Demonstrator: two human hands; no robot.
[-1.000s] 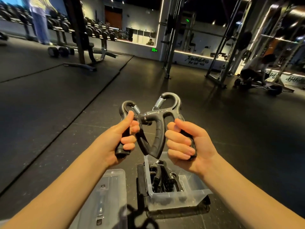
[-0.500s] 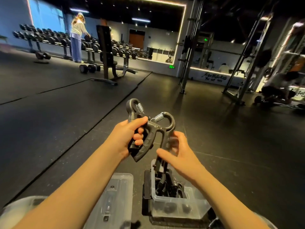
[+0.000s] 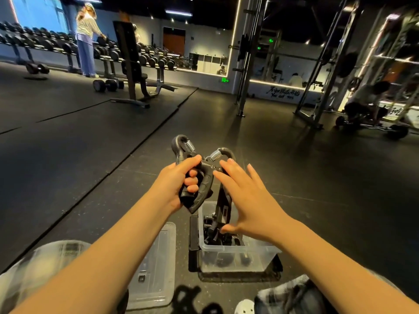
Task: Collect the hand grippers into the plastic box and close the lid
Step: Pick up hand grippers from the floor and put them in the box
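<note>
Closest in, the clear lid (image 3: pixel 156 268) lies flat on the floor (image 3: pixel 68 166) just left of the plastic box (image 3: pixel 263 257), so it's not on yet. The box sits open on some black pad (image 3: pixel 193 243), with a pile of hand grippers (image 3: pixel 210 232) already down in its far half. Right above the box's far end is the bit that matters. The left grip (image 3: pixel 179 184) has its fingers curled tight round one handle of a black gripper (image 3: pixel 204 189), held over the box's far-left corner, spring end up. The second gripper (image 3: pixel 222 207) stands close to upright beside it, long axis running straight down, bottom handle already dipping past the box's far rim. The right grip (image 3: pixel 251 205) is spread wide, fingers straight, pinching nothing. It's alongside that second gripper on the box's right side, and I honestly can't tell if fingertips or thumb touch it. My read: the upright one only has to go straight down and the right grip is nearer to guide it, while the left's gripper needs a small shift right over the opening. Way beyond the box there's a weight bench (image 3: pixel 127 48), dumbbell racks (image 3: pixel 56 45) and a person (image 3: pixel 85 41) standing at them.
</note>
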